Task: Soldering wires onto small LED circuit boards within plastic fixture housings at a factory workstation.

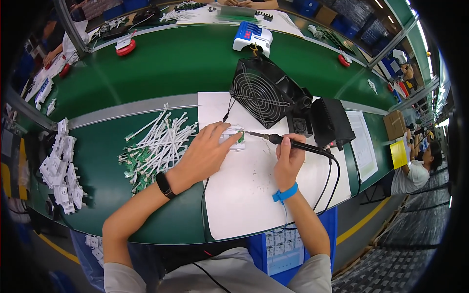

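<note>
A worker's right hand grips a soldering iron, its tip at a white housing with a green board on a white sheet; the left hand's fingers lie on that housing, whether pinching it I cannot tell. A fan crowds the sheet's far end; speckled paper leaves room toward its near edge. Below that edge, a blue bin shows white pieces inside.

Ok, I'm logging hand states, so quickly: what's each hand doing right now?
Left hand: touching the white plastic piece; whether it grips it cannot be told.
Right hand: closed, holding the soldering iron.
</note>
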Tool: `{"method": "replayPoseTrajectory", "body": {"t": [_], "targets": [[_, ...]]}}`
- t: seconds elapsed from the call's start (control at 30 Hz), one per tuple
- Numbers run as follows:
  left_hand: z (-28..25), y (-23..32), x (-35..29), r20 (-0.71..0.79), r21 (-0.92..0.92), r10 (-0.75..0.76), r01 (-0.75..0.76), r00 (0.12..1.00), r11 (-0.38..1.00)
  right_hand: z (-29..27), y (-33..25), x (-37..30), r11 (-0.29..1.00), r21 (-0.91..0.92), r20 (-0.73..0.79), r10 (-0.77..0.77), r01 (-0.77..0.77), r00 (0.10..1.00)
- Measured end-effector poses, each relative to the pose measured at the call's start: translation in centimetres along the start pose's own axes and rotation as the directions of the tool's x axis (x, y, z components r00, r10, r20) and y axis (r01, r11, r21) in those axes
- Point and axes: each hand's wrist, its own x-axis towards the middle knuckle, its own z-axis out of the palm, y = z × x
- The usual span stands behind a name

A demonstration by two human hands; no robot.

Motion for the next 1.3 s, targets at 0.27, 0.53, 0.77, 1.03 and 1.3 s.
{"method": "replayPoseTrajectory", "body": {"t": [0.27, 0.53, 0.77, 1.03, 1.3], "targets": [[0.3, -0.3, -0.1, -0.016, -0.002, 0.002, -0.002, 1.0, 1.0, 0.9, -1.0, 0.2, 0.998, 0.006, -0.01, 0.067, -0.067, 0.998], [0.4, -0.3, -0.2, -0.025, 0.008, 0.007, -0.007, 1.0, 1.0, 0.9, -0.8, 0.2, 0.993, -0.071, -0.04, 0.088, -0.091, 0.995], [-0.7, -1.1, -0.2, 0.052, -0.047, -0.007, 0.01, 0.999, 0.999, -0.1, 0.1, -0.5, 0.983, -0.173, -0.104, -0.075, 0.056, 0.992], [-2.1, -1.9, 0.1, 0.144, -0.103, 0.032, -0.017, 0.989, 0.995, -0.2, -0.5, -1.2, 0.999, -0.034, 0.041, -0.005, 0.007, 0.999], [-1.8, -1.8, 0.3, 0.128, -0.148, 0.017, 0.003, 0.992, 0.989, -0.3, -0.9, -1.3, 0.999, 0.009, 0.119, 0.05, -0.051, 0.992]]}}
